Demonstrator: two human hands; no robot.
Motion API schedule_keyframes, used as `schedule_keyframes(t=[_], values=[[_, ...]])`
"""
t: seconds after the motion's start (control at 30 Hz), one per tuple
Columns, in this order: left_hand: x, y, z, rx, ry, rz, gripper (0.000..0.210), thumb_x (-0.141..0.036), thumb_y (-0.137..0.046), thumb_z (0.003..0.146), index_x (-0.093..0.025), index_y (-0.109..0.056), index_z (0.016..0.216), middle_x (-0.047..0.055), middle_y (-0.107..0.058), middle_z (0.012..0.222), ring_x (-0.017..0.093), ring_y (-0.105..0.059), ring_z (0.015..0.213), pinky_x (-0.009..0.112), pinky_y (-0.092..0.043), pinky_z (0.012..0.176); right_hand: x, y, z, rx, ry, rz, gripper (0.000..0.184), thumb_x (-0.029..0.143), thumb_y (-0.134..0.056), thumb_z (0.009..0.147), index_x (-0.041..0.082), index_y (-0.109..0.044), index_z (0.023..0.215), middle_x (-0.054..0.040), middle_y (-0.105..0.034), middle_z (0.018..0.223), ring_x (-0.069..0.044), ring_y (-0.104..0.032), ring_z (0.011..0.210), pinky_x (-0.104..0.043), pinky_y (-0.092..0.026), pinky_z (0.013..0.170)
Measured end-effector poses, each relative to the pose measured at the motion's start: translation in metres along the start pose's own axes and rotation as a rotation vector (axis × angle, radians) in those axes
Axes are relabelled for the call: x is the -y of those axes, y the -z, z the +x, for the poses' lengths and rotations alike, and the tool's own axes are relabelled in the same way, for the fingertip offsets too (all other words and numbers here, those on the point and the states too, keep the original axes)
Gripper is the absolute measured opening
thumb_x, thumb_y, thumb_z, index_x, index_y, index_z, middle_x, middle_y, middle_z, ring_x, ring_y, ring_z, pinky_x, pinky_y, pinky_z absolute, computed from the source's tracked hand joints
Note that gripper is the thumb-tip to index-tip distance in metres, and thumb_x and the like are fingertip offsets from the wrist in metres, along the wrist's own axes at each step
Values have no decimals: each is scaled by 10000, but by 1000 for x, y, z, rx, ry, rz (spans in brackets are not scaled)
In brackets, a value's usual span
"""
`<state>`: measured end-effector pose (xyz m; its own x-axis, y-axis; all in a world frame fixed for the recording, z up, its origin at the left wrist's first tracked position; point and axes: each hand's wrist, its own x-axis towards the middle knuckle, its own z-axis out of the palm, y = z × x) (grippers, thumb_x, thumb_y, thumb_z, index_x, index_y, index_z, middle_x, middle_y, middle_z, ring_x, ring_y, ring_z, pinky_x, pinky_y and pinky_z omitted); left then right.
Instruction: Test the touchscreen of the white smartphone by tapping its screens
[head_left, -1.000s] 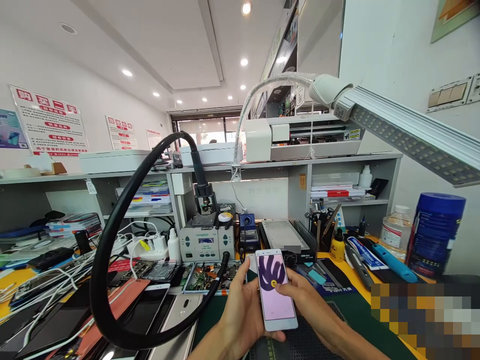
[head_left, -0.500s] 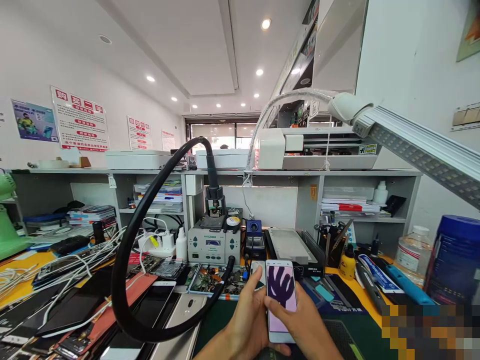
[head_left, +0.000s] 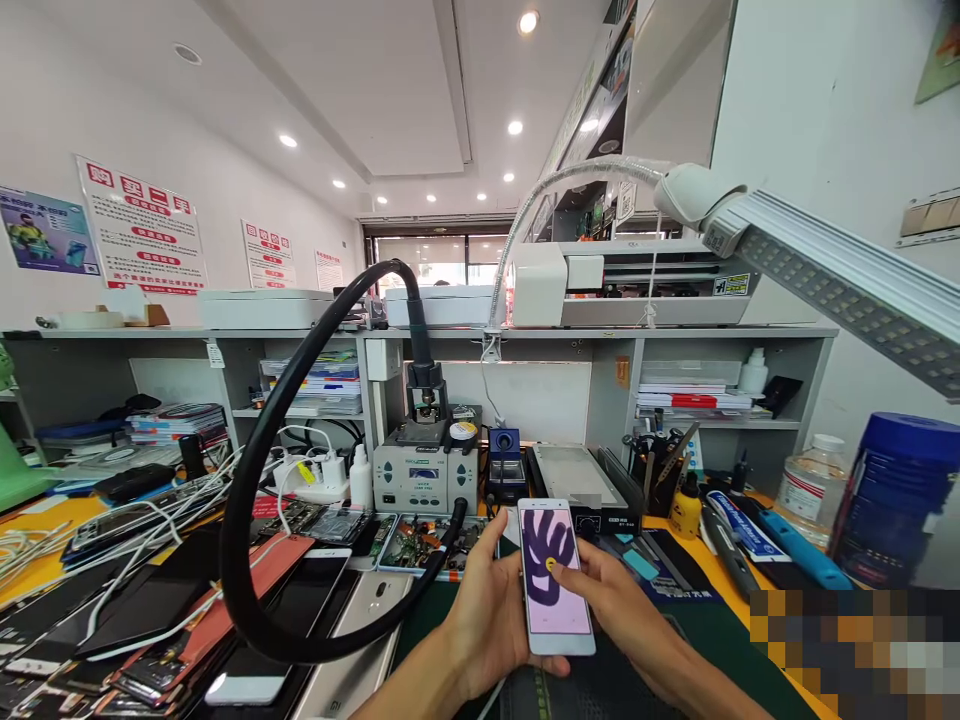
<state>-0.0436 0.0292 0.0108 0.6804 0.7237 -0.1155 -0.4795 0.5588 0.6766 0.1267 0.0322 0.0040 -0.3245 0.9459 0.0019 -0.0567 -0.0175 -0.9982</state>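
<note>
One phone (head_left: 551, 602) is clamped in the left hand (head_left: 491, 612); the right hand (head_left: 616, 592) thumbs its screen (head_left: 541, 612), grip unclear. Swiping seems the step; next stroke needs steadiness.

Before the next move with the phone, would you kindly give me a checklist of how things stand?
1. White smartphone supported: ok; the left hand cradles it.
2. Screen responding: ok; it is lit, with thick dark purple strokes on pink.
3. Right hand placed: ok; its thumb tip is at the yellow dot on the screen.
4. Black hose out of the way: ok; it loops left of the phone.
5. Room left of the hands: not ok; a gold phone and others crowd it.
6. Rework station switched off: cannot tell; its display is too small to read.
</note>
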Motion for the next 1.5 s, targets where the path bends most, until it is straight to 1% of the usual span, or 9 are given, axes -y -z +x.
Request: schedule_keyframes(t=[0.2,0.33,0.47,0.63,0.77,0.9,1.1,1.37,1.5], values=[[-2,2,1,-9,22,-25,800,-825,-409,819,-141,-642,1161,117,-631,887,282,-655,739,368,-553,504,13,14,1,158,-140,97,400,273,-730,757,194,-652,1141,-68,-735,1004,-231,-675,878,-322,-507,733],[-2,2,0,7,19,-47,791,-820,-417,819,-145,-637,1167,119,-629,935,287,-648,775,377,-552,537,16,19,3,181,-185,170,329,395,-589,865,185,-653,1109,-83,-728,992,-211,-666,827,-322,-511,716],[-2,2,-2,14,32,-59,812,-828,-416,813,-148,-623,1207,139,-636,996,307,-654,832,373,-543,565,10,17,5,150,-185,180,390,496,-473,907,172,-662,1013,-73,-714,930,-184,-640,740,-291,-483,652],[-1,2,-1,-10,43,-62,804,-835,-423,802,-146,-630,1162,138,-638,957,292,-648,805,367,-526,589,6,10,3,89,-132,77,338,297,-661,768,190,-648,1087,-28,-716,894,-194,-646,785,-282,-470,673],[0,3,0,-15,58,-61,813,-843,-420,797,-145,-631,1155,141,-645,949,268,-640,769,355,-510,597,4,6,2,61,-79,27,354,188,-689,706,195,-649,1058,-6,-710,917,-176,-635,818,-259,-462,687],[-1,7,1,12,71,-73,831,-849,-414,793,-151,-619,1195,146,-653,1000,282,-649,797,363,-512,605,9,12,1,144,-112,45,525,54,-640,579,196,-649,1084,-4,-711,930,-158,-629,786,-226,-434,624],[-2,7,1,27,76,-88,803,-849,-427,789,-157,-617,1149,153,-655,1012,297,-655,814,373,-520,603,18,23,1,241,-192,130,590,76,-567,554,193,-669,1122,-39,-709,978,-177,-641,804,-259,-475,655],[-2,2,0,36,47,-90,786,-831,-433,800,-152,-630,1143,137,-661,968,305,-664,790,366,-523,563,19,17,-1,194,-178,144,584,108,-533,532,195,-679,1091,-16,-695,891,-148,-612,740,-237,-454,640],[0,8,11,40,6,-75,768,-802,-351,843,-128,-661,1041,211,-689,1018,364,-679,844,432,-516,659,5,11,6,145,-129,106,627,142,-563,512,214,-649,1129,-24,-706,928,-183,-643,789,-224,-432,612]])
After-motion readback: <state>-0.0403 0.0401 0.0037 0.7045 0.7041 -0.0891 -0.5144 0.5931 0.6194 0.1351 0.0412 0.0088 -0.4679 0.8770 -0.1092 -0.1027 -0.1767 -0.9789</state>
